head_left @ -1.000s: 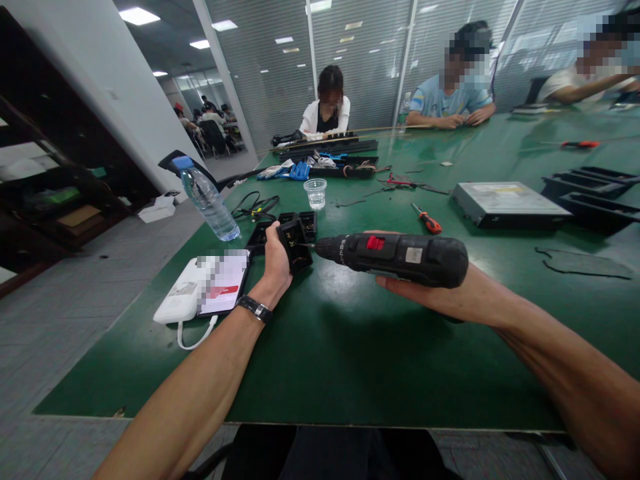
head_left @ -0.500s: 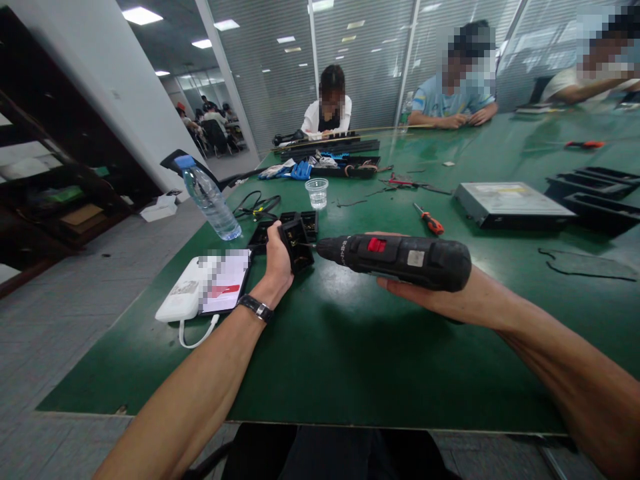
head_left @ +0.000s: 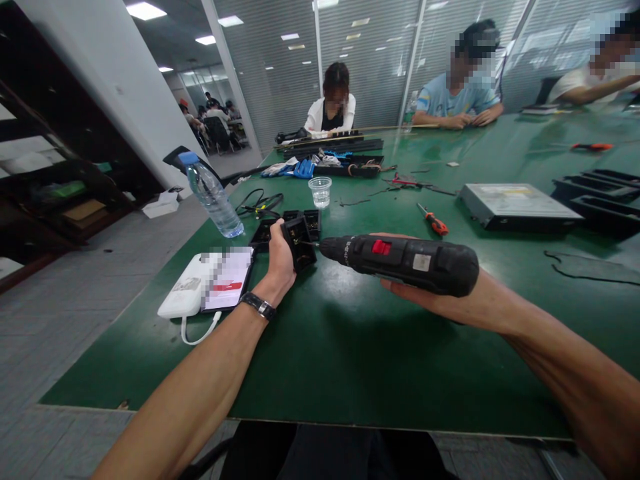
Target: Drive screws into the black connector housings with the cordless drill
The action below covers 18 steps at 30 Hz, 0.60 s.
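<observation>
My left hand (head_left: 281, 257) is closed around a small black box with compartments (head_left: 301, 248), tilted so that its inside faces right. Small brass-coloured bits show in it. In my right hand (head_left: 420, 290) is a black cordless drill (head_left: 410, 263) with a red switch, lying level and pointing left. The drill's thin bit reaches into the open side of the box; whether its tip touches anything there, I cannot tell. More black compartment trays (head_left: 313, 223) lie on the table just behind my left hand.
On the green table (head_left: 350, 373), a water bottle (head_left: 215, 200), a white power bank (head_left: 187, 290) and a phone (head_left: 229, 283) stand left. Behind are a plastic cup (head_left: 320, 193), a screwdriver (head_left: 434, 221) and a metal drive (head_left: 517, 207). Several people sit across the table.
The whole view has shifted slightly, so everything appears a little further right. Both hands keep their hold, and the drill stays against the box in nearly the same position.
</observation>
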### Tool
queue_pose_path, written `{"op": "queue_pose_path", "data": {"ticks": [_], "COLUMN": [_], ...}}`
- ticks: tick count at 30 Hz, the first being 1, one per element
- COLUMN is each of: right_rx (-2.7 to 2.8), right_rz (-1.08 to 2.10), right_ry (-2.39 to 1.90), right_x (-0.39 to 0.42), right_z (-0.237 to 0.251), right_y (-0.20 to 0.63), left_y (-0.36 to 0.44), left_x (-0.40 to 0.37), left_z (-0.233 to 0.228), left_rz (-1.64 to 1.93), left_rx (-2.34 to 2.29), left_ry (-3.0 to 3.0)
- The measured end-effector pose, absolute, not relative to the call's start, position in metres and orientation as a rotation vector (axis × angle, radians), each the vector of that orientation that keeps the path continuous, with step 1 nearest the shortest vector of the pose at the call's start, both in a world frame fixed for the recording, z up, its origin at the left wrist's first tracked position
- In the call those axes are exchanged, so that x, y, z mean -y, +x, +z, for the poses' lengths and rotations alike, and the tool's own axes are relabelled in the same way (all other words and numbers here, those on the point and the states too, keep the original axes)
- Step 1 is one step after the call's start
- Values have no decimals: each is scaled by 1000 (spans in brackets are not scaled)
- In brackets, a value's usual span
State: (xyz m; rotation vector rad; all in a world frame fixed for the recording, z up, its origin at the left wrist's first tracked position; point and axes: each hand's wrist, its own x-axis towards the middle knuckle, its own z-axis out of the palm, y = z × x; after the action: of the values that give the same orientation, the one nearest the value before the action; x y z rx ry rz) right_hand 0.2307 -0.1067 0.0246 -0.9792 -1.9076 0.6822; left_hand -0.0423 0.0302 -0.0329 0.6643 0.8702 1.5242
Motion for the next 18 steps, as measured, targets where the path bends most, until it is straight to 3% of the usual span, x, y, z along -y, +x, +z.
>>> {"op": "queue_pose_path", "data": {"ticks": [18], "right_rx": [1944], "right_rz": [656], "right_ry": [-961], "right_x": [107], "right_z": [23], "right_y": [231], "left_y": [-44], "left_x": [-33], "left_z": [-37], "left_rz": [1527], "left_rx": [-894], "left_ry": [656]}}
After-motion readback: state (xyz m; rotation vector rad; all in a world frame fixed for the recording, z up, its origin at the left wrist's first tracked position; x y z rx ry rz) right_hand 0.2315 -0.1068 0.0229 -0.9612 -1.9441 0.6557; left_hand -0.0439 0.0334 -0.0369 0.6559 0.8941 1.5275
